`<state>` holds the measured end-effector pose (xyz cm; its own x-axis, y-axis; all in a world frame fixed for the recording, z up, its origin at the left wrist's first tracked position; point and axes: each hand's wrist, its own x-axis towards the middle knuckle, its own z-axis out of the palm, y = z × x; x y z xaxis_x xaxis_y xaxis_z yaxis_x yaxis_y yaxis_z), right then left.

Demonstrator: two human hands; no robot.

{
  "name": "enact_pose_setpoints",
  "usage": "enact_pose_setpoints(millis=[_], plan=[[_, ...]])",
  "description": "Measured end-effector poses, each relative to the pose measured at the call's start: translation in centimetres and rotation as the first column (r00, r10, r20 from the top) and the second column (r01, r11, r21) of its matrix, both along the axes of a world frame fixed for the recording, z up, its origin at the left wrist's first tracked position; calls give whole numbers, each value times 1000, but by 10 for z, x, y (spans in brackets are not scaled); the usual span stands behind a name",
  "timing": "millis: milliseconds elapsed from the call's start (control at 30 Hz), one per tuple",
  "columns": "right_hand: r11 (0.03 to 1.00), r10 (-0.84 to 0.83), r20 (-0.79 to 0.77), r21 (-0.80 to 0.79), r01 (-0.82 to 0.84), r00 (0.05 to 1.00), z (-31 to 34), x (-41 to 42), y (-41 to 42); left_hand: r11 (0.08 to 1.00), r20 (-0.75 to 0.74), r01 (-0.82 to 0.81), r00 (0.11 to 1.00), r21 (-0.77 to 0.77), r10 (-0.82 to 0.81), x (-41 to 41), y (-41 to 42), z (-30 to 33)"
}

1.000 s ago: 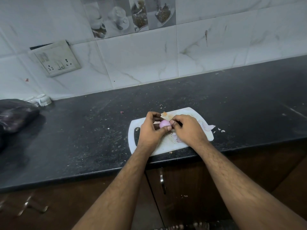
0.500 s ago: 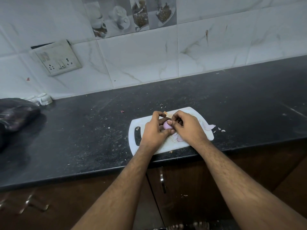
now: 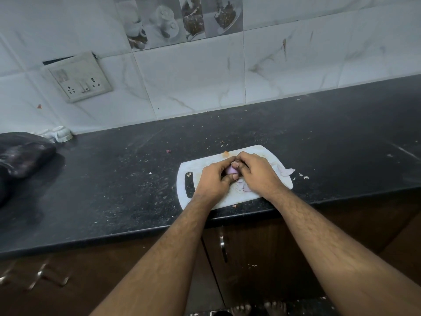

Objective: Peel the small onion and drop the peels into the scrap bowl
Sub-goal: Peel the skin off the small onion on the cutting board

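A dark crumpled plastic bag [image 3: 21, 153] lies at the far left of the speckled black stone bench [image 3: 118, 179], under a white marble-look tiled wall carrying a grey socket plate [image 3: 78, 76]; no writing is readable. A white plastic cutting board [image 3: 206, 202] sits at the bench's front edge. Above it, the left hand [image 3: 214, 179] and right hand [image 3: 256, 173] are both closed around the small pale-purple peeled onion [image 3: 231, 171]; its axis is hidden. Loose pinkish peels [image 3: 286, 171] lie right.
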<state>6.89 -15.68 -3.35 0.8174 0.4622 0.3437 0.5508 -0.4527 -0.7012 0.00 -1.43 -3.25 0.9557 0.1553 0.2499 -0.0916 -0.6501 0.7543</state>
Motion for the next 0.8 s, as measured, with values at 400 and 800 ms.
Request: enact_pose_setpoints(millis=[400, 800], plan=[[917, 18, -244, 391, 82, 970, 4, -9, -17, 999, -13, -42, 999, -3, 42, 7, 3, 0], [955, -227, -29, 188, 229, 973, 0, -11, -5, 959, 74, -175, 978, -220, 196, 2, 7, -3]])
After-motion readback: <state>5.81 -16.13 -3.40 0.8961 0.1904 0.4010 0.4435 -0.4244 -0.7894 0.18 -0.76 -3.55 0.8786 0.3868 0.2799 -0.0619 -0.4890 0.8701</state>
